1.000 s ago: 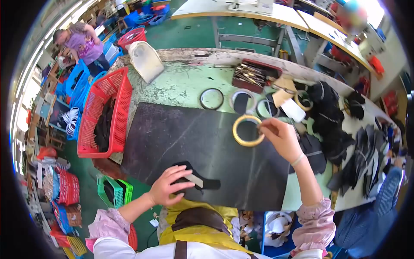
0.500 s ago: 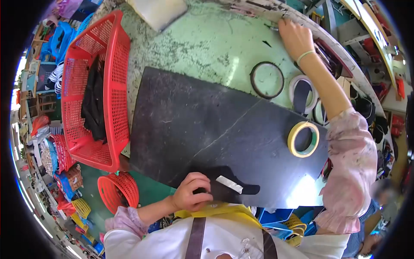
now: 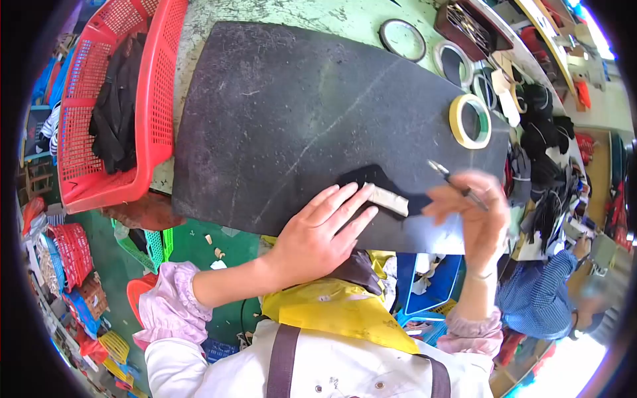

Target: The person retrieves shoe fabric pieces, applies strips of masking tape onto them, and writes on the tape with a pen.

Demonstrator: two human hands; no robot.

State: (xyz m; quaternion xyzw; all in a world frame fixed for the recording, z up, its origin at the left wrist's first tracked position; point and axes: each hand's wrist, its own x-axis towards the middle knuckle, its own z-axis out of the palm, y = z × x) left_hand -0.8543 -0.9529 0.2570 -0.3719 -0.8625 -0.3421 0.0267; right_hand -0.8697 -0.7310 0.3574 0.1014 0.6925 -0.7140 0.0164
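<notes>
On the dark board [image 3: 292,113] lies a black cut piece [image 3: 375,178] with a strip of pale tape [image 3: 387,199] on it. My left hand [image 3: 318,235] rests flat with extended fingers, its fingertips on the black piece and against the tape's left end. Above the board's lower right part, my right hand [image 3: 474,209], partly blurred, holds a thin pointed tool [image 3: 451,179] with its tip toward the upper left. A yellow tape roll [image 3: 455,121] lies on the board's right side.
A red basket [image 3: 146,119] with black material stands at the left. Rings of tape [image 3: 403,40] and a dark red tool box [image 3: 464,30] are at the upper right, with black pieces [image 3: 541,132] beyond. Another person's blue sleeve [image 3: 541,292] shows at the right.
My right hand has come back from the table's far edge toward me, now with the pointed tool. My left hand has spread flat over the black piece. The camera view has shifted.
</notes>
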